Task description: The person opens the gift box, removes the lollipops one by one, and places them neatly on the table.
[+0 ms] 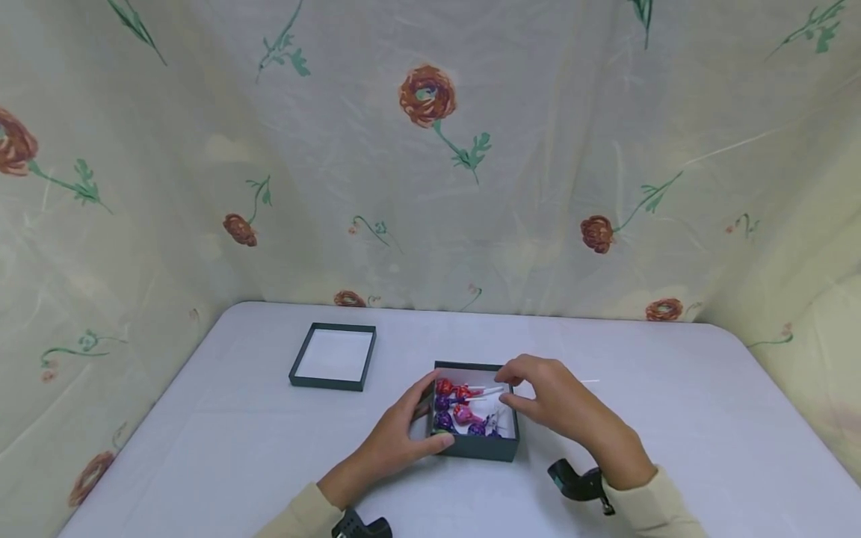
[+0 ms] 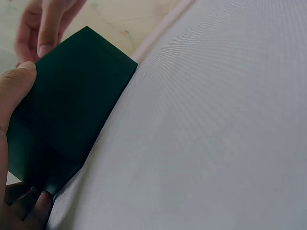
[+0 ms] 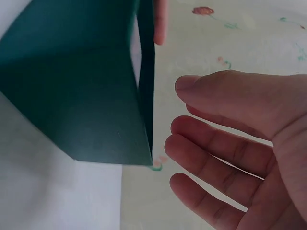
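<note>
A dark green box (image 1: 480,447) sits open on the white table, holding several lollipops (image 1: 460,411) in red, purple and pink wrappers. My left hand (image 1: 397,433) grips the box at its left front corner, thumb on the front wall. The left wrist view shows that thumb (image 2: 17,84) pressed on the box wall (image 2: 67,120). My right hand (image 1: 558,407) hovers over the box's right side with relaxed fingers, close to a lollipop stick. Seen from the right wrist, the hand (image 3: 240,153) is open and holds nothing, beside the box wall (image 3: 72,96).
The box's lid (image 1: 327,382) lies upside down on the table (image 1: 673,418), to the back left. A thin white stick (image 1: 587,382) lies just right of my right hand. A flowered cloth (image 1: 430,187) hangs behind and on both sides.
</note>
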The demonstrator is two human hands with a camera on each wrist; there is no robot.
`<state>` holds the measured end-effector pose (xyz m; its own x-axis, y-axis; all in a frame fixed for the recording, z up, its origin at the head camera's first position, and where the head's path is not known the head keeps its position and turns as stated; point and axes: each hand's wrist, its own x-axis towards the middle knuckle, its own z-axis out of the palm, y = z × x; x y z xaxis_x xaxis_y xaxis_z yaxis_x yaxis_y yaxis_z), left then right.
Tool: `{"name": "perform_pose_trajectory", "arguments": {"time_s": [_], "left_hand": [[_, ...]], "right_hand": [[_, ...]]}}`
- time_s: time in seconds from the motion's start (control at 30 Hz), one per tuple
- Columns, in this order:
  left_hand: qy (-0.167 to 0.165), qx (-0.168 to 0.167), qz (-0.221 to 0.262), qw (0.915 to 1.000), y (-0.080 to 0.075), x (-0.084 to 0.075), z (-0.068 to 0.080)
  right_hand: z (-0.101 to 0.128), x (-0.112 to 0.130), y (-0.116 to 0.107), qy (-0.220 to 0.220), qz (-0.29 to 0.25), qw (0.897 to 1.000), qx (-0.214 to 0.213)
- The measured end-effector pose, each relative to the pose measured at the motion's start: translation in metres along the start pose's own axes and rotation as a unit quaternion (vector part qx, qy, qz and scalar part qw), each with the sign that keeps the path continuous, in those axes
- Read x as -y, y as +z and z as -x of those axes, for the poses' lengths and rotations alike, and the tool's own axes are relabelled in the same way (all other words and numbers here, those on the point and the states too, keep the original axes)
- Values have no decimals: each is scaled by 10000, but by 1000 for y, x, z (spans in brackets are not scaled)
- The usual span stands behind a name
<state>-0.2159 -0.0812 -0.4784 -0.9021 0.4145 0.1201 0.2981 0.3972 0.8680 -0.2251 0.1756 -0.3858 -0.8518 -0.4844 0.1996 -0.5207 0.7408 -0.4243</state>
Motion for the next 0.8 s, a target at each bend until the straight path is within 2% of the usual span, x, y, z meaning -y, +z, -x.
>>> {"name": "perform_pose_trajectory", "arguments": {"time_s": [0.5,0.8], "left_hand": [[32,46,60,10000,-2,0,1],[92,44,64,9999,-1,0,0]], "right_hand": [[-9,11,22,-204,-344,9981,466],[-14,11,34,-549,-354,9959,624]]}}
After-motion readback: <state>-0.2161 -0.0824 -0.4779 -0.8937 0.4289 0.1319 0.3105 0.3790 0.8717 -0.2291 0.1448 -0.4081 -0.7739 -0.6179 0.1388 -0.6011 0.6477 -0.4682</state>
